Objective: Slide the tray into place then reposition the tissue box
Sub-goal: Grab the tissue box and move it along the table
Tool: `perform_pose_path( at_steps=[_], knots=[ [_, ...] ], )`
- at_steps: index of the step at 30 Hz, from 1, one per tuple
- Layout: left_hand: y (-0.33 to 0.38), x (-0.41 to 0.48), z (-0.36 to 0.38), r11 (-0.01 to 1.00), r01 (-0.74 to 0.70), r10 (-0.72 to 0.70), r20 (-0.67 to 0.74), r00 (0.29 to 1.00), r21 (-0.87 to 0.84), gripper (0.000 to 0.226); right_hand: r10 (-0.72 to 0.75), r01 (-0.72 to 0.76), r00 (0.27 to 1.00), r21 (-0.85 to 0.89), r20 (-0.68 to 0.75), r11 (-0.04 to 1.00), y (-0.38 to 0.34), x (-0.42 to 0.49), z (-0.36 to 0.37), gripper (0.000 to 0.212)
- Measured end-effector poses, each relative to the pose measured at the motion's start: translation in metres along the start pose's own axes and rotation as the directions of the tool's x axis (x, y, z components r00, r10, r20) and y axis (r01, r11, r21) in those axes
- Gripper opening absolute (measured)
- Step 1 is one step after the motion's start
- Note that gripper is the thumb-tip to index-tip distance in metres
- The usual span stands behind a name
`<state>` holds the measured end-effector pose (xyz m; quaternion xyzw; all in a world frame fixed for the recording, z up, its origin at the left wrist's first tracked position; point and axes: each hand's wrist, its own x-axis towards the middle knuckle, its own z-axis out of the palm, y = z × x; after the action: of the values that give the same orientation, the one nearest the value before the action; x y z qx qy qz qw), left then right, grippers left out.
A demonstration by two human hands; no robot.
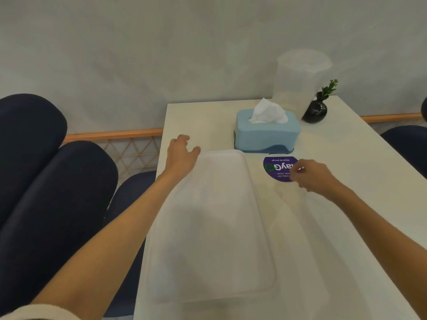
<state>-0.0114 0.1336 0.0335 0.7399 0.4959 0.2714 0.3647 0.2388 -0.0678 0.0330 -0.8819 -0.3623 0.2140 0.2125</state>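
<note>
Left hand [182,153] spread at far-left corner of the pale translucent rectangular plastic tray [215,227], apparently to push it; right hand [312,173] loosely curled, empty; light-blue tissue box [265,132] beyond both on the white desk [346,204].

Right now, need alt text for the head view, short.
Two bare hands reach over a white table: the left hand rests at the far left corner of a white tray, while the right hand hovers over a purple round sticker. Behind the tray stand a blue tissue box, a translucent container and a small black vase with a green sprig.
</note>
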Motion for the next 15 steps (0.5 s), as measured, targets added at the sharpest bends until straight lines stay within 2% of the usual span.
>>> perform_pose_path(
  at_steps=[2, 5, 9, 12, 15],
  knots=[
    [0.024, 0.013, 0.016, 0.992, 0.054, -0.052, 0.027, 0.998, -0.110, 0.057, 0.033, -0.031, 0.999, 0.063, -0.022, 0.998, 0.006, 0.020, -0.016, 0.033],
    [0.056, 0.036, 0.047, 0.952, 0.198, -0.168, 0.143, 0.975, -0.232, 0.070, 0.076, -0.064, 0.995, 0.173, -0.066, 0.983, 0.012, 0.054, -0.033, 0.041],
    [0.085, 0.064, 0.091, 0.894, 0.345, -0.269, 0.274, 0.923, -0.286, 0.082, 0.150, -0.110, 0.986, 0.380, -0.077, 0.919, 0.011, 0.095, -0.041, 0.055],
    [0.095, 0.083, 0.119, 0.872, 0.392, -0.307, 0.296, 0.904, -0.293, 0.076, 0.199, -0.164, 0.980, 0.552, -0.004, 0.818, 0.006, 0.120, -0.042, 0.063],
    [0.098, 0.093, 0.133, 0.802, 0.484, -0.361, 0.363, 0.859, -0.349, 0.059, 0.169, -0.180, 0.983, 0.626, 0.077, 0.759, 0.002, 0.139, -0.039, 0.059]
  ],
)
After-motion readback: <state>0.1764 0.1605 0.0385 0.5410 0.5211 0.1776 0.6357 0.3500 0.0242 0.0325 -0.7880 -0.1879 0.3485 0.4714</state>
